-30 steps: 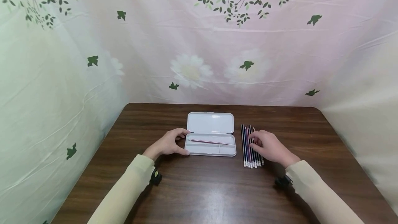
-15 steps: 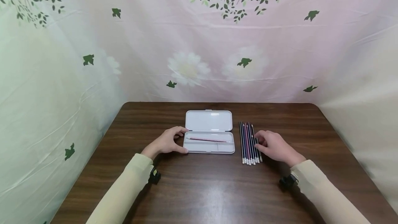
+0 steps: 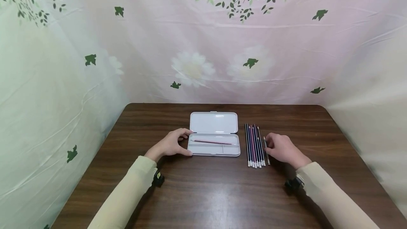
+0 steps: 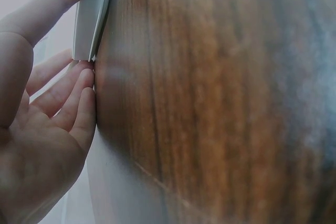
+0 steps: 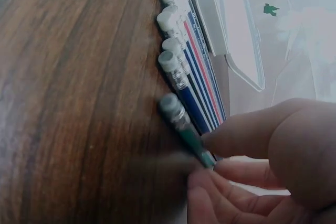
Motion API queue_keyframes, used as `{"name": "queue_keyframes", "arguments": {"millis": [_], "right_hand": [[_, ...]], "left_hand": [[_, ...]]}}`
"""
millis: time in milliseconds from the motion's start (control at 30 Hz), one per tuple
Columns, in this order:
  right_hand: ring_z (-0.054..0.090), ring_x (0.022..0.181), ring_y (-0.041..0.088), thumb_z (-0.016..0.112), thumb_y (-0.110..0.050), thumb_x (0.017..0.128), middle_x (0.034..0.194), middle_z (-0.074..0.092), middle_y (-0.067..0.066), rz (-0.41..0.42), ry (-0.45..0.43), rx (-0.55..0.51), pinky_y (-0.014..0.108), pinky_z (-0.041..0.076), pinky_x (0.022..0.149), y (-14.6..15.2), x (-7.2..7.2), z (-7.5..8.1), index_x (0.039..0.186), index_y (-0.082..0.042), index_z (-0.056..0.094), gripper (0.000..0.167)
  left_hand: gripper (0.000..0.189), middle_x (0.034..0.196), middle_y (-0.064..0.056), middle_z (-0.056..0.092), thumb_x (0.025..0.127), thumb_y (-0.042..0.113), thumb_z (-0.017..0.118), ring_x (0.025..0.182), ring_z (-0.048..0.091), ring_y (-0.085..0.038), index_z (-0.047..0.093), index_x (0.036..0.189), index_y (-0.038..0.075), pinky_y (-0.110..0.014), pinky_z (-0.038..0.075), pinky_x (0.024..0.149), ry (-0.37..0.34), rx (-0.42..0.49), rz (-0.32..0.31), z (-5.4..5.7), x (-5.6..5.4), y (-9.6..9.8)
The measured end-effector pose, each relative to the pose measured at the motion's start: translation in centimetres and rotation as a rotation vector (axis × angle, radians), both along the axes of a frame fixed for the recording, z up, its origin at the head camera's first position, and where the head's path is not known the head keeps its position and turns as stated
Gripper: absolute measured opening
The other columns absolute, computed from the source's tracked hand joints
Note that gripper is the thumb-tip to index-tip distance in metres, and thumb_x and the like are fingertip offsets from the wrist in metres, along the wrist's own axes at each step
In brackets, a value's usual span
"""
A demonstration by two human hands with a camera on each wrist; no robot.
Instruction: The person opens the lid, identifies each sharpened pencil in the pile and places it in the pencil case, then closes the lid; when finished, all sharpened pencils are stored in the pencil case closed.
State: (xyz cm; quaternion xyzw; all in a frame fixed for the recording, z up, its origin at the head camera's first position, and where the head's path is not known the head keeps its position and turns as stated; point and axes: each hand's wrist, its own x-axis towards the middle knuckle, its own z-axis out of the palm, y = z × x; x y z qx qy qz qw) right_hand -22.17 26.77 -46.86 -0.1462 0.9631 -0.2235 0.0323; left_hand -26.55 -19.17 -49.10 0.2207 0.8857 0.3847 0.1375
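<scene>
A white pencil case (image 3: 206, 150) lies open on the table, its lid (image 3: 213, 123) tipped back behind it. One reddish pencil (image 3: 213, 141) is inside, along the long rear compartment. My left hand (image 3: 171, 143) holds the case's left end, thumb at the near corner and fingers at the far one. To the case's right, several striped pencils (image 3: 253, 147) lie side by side, white erasers toward me. At the right of this row, my right hand (image 3: 281, 147) pinches a green pencil (image 5: 193, 139) between thumb and fingers. It lies slightly apart from the others.
The brown wood-grain table (image 3: 203, 193) extends to a back edge just behind the case. A pale cloth (image 3: 216, 45) printed with leaves and flowers hangs behind and along both sides. Each wrist wears a small black camera (image 3: 158, 179).
My right hand has moved from over the row to its right side, and the green pencil has slid right, away from its neighbours. The left hand stays at the case.
</scene>
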Motion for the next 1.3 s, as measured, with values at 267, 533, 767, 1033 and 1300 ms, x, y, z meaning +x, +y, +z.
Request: {"name": "queue_keyframes", "arguments": {"millis": [267,533,767,1033,1300], "right_hand": [[0.061,0.072,0.023,0.077,-0.007,0.087,0.084,0.066,0.009,-0.103,-0.089,0.100,0.040,0.054,0.060,-0.1,0.4,1.1,0.115,0.005,0.066,0.032],[0.059,0.066,0.020,0.075,-0.002,0.086,0.079,0.065,0.006,-0.101,-0.103,0.124,0.037,0.051,0.056,-0.1,0.9,1.5,0.105,0.003,0.069,0.021],[0.057,0.068,0.021,0.075,-0.005,0.089,0.079,0.064,0.007,-0.091,-0.065,0.128,0.039,0.052,0.059,0.2,0.5,1.4,0.098,0.004,0.070,0.013],[0.057,0.075,0.023,0.073,-0.006,0.092,0.087,0.064,0.011,-0.075,0.027,0.053,0.038,0.053,0.063,-0.4,-0.1,2.1,0.107,0.003,0.069,0.019],[0.064,0.083,0.023,0.066,-0.004,0.096,0.103,0.072,0.016,0.021,0.115,0.007,0.044,0.059,0.069,-2.3,-0.2,2.3,0.119,0.000,0.071,0.024]], "left_hand": [[0.083,0.139,0.000,0.060,0.074,0.035,0.098,0.127,0.055,-0.021,0.059,0.144,0.016,-0.042,0.047,0.116,-0.002,-0.005,0.003,0.0,0.0,0.0],[0.082,0.139,0.000,0.060,0.074,0.035,0.098,0.127,0.055,-0.022,0.059,0.144,0.016,-0.042,0.047,0.116,0.000,0.002,0.002,-0.1,0.1,-0.1],[0.083,0.139,-0.001,0.060,0.075,0.034,0.098,0.128,0.055,-0.021,0.059,0.145,0.015,-0.041,0.047,0.116,0.003,-0.007,0.001,0.1,0.0,0.0],[0.082,0.140,-0.001,0.060,0.075,0.034,0.098,0.128,0.055,-0.021,0.058,0.145,0.016,-0.041,0.047,0.116,0.001,-0.013,0.004,0.1,-0.1,-0.1],[0.081,0.141,-0.003,0.060,0.076,0.033,0.097,0.129,0.055,-0.023,0.058,0.145,0.015,-0.042,0.047,0.117,-0.003,-0.008,0.007,0.1,0.0,0.0]]}}
